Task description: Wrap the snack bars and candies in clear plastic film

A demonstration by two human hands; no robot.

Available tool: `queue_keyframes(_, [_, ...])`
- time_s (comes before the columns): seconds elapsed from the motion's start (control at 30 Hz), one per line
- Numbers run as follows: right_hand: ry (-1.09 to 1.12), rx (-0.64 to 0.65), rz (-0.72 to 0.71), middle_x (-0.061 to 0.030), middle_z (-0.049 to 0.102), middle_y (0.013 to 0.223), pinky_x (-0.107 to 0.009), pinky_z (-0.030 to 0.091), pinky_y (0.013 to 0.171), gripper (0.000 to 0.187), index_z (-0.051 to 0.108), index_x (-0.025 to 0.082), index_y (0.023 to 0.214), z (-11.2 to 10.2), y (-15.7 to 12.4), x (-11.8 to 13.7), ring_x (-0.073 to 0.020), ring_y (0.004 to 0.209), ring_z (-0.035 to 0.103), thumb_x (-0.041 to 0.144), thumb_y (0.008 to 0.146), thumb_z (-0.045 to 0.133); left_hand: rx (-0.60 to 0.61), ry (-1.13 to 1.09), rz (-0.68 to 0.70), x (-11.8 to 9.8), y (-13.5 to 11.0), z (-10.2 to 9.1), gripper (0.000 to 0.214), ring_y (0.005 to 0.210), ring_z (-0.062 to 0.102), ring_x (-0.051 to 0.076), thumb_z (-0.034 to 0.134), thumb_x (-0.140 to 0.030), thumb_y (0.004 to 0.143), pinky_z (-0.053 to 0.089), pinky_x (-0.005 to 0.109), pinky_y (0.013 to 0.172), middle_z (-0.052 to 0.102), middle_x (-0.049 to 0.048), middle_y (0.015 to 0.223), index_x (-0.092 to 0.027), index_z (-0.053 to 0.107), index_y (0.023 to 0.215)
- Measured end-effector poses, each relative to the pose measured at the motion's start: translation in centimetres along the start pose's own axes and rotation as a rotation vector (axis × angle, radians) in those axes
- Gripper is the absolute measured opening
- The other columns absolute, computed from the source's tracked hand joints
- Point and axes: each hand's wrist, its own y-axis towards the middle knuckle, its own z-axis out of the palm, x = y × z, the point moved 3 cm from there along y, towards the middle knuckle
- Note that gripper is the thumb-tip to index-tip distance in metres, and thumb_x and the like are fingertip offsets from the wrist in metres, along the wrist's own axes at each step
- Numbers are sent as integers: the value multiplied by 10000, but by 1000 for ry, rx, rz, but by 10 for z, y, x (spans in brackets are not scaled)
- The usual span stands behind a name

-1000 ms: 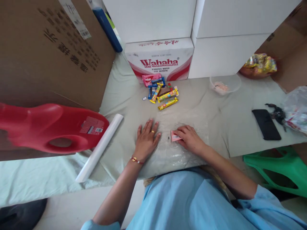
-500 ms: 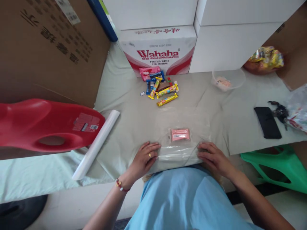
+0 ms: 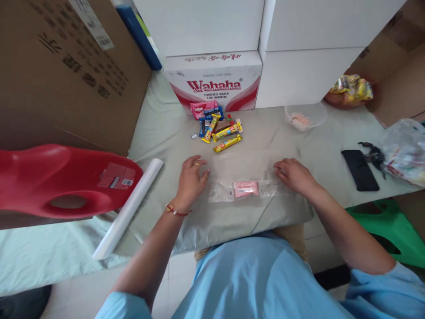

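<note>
A small pink packet (image 3: 246,189) lies on the covered table in front of me, with clear plastic film (image 3: 222,191) around it. The near part of the film is folded over the packet and looks crinkled at both sides. More of the sheet (image 3: 244,165) spreads flat beyond it. My left hand (image 3: 192,179) is by the sheet's left edge, thumb apart from the bent fingers, holding nothing that I can see. At the right edge, my right hand (image 3: 294,176) has its fingers loosely stretched toward the film. Whether those fingertips touch the film is hard to see.
Several yellow-wrapped snacks (image 3: 227,144) and other sweets lie before a Wahaha box (image 3: 215,84). A white roll (image 3: 129,208) and a red jug (image 3: 69,181) are at left. To the right are a plastic bowl (image 3: 305,117), a phone (image 3: 360,170) and a plastic bag (image 3: 405,150).
Both hands have moved from the near edge of the film to its far left and right sides. The near part of the film now lies folded over the pink packet.
</note>
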Motion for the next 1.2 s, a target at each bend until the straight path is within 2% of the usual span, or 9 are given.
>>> queue_keyframes(0.1, [-36, -81, -39, -142, 747, 1154, -412, 520, 934, 325, 758, 185, 1234, -14, 17, 12, -310, 1092, 648, 313, 1049, 523, -375, 89, -18, -20, -34, -29, 196, 1146, 635, 310, 582, -260, 974, 501, 511, 1037, 699, 165, 1169, -168, 728, 1068])
queue_keyframes(0.17, [-14, -71, -119, -146, 735, 1223, -415, 507, 1015, 345, 733, 166, 1295, -16, 34, 26, -307, 1149, 633, 279, 1046, 523, -481, 108, 67, -47, -61, -38, 170, 1049, 648, 272, 599, -187, 972, 510, 460, 973, 702, 119, 1064, -196, 715, 1096])
queue_keyframes(0.3, [-19, -7, -190, -187, 604, 1497, -411, 418, 1167, 553, 535, 85, 1539, 4, 79, 61, -318, 1365, 527, 248, 1013, 582, -95, -57, 439, -105, -95, -3, 374, 1058, 673, 228, 544, -77, 954, 523, 391, 930, 746, 89, 1143, -244, 670, 1265])
queue_keyframes(0.4, [-58, 52, -67, -228, 634, 1434, -425, 437, 1112, 659, 504, 66, 1552, 20, 107, 76, -350, 1334, 541, 304, 966, 687, 96, 32, 369, -119, -95, 35, 392, 1109, 663, 259, 530, -93, 973, 517, 417, 901, 742, 106, 1295, -213, 666, 1320])
queue_keyframes(0.57, [132, 195, -51, -63, 740, 876, -282, 464, 801, 216, 764, 163, 1129, 16, 105, 78, -207, 862, 656, 238, 990, 618, 309, 180, 301, -113, -85, 65, 344, 1084, 672, 260, 511, -146, 1036, 508, 438, 840, 747, 77, 1333, -220, 691, 1320])
queue_keyframes(0.77, [474, 115, -541, -35, 701, 865, -257, 441, 746, 280, 773, 201, 1131, 10, 32, 80, -163, 796, 623, 277, 1050, 516, 294, 72, 274, -103, -87, 70, 390, 1070, 709, 261, 485, -127, 1025, 561, 434, 858, 747, 91, 1354, -211, 701, 1338])
queue_keyframes(1.0, [224, 64, -558, -75, 716, 986, -315, 446, 812, 420, 725, 288, 1373, 62, -20, 80, -218, 894, 569, 158, 1066, 470, 95, -334, 91, -69, -105, 49, 357, 1147, 730, 205, 465, -96, 964, 588, 394, 1015, 781, 67, 1230, -243, 765, 1091])
queue_keyframes(1.1, [167, 30, -557, -72, 687, 972, -331, 433, 837, 458, 711, 309, 1402, 66, -24, 82, -232, 920, 544, 141, 1080, 432, -121, -367, -166, -47, -103, 30, 269, 1075, 719, 198, 456, -189, 1002, 578, 389, 996, 760, 55, 1121, -239, 717, 1045])
queue_keyframes(1.2, [144, 36, -568, -75, 664, 973, -335, 424, 836, 469, 729, 316, 1373, 65, -24, 84, -236, 926, 529, 126, 1076, 419, -281, -375, -466, -26, -92, 23, 282, 1129, 672, 209, 422, -336, 1054, 555, 414, 1029, 699, 91, 1215, -225, 632, 1206])
